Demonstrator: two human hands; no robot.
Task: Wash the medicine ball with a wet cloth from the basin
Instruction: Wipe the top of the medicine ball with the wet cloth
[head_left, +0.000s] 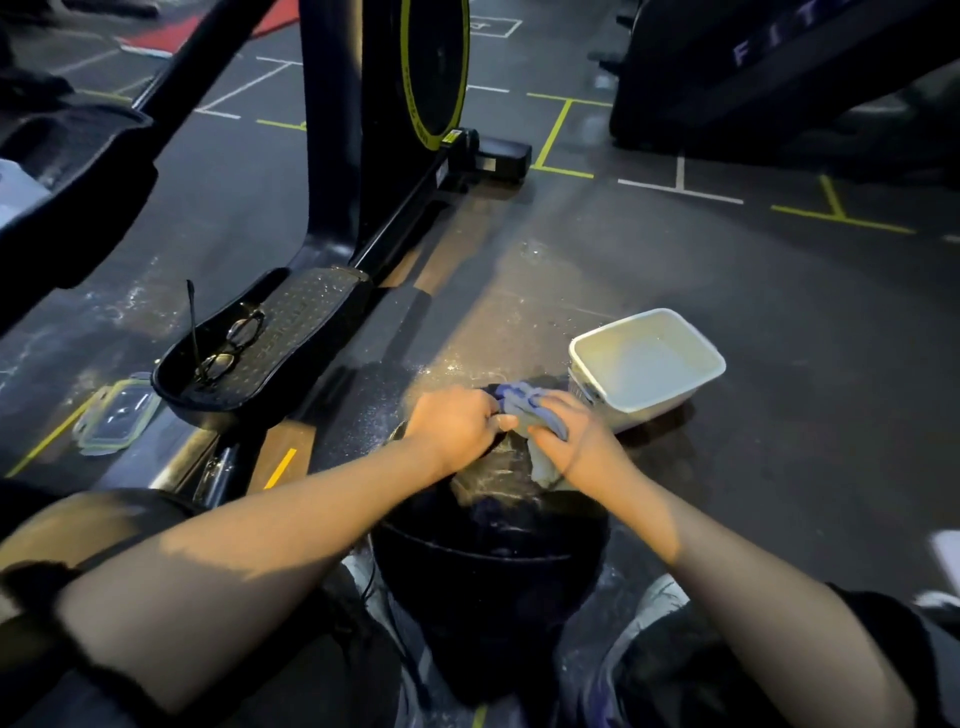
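A black medicine ball (488, 566) rests on the gym floor between my knees, its top wet and streaked white. Over its far side both hands hold a blue-grey wet cloth (524, 402). My left hand (454, 423) is closed on the cloth's left end. My right hand (576, 441) is closed on its right end, a pale corner of cloth hanging below the palm. Just right of the hands stands the white rectangular basin (589, 364) with cloudy water in it.
An elliptical trainer's pedal (291, 332) with a pair of glasses (228, 348) lying on it sits to the left, its black frame (332, 130) rising behind. A clear container lid (117, 413) lies on the floor at far left. The wet dark floor has taped lines.
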